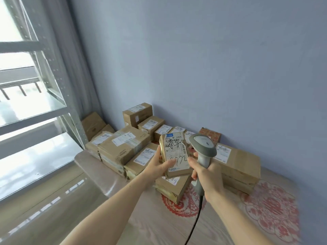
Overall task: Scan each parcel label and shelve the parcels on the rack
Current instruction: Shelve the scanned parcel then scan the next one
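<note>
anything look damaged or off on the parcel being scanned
Yes. The label on the small parcel in the left hand looks torn along its right edge and scrawled over in black marker. The scanner in the right hand sits beside it.

Both bare forearms reach forward from the lower edge of the view, converging toward the middle. The left hand is turned palm inward, thumb laid flat across the face of a small parcel it grips, fingers hidden behind. The right hand is curled in a fist around a barcode scanner's handle, knuckles upward.
</note>
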Available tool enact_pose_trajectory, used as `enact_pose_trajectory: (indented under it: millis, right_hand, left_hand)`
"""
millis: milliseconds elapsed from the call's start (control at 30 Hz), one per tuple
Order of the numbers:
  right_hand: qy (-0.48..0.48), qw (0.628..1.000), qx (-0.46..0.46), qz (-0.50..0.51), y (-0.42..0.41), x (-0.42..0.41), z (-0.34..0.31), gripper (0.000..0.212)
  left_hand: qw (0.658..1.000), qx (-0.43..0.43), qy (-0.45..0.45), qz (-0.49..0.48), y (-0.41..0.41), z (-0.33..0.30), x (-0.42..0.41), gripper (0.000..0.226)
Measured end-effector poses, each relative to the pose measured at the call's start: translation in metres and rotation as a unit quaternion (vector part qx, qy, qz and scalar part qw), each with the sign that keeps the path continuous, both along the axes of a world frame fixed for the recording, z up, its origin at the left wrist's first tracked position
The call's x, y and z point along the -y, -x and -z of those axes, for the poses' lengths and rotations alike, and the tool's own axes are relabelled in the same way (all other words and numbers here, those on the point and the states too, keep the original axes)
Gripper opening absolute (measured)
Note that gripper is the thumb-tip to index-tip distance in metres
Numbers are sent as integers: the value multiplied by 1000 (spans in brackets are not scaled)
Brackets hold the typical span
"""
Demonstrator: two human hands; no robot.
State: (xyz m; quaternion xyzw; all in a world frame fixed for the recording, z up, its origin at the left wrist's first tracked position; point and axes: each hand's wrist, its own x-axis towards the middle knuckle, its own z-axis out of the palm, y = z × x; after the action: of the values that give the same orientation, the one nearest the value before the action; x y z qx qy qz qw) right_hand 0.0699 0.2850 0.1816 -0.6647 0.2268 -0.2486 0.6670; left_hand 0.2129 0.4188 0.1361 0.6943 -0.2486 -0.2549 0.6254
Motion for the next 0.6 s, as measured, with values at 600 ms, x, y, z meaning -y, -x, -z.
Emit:
enact_pose_trajectory:
  millis: [600]
  right_hand:
    - [118, 987, -13, -111, -286, -215, -49, 43]
  left_hand:
    - [985, 57, 39, -161, -213, -76, -267, 70]
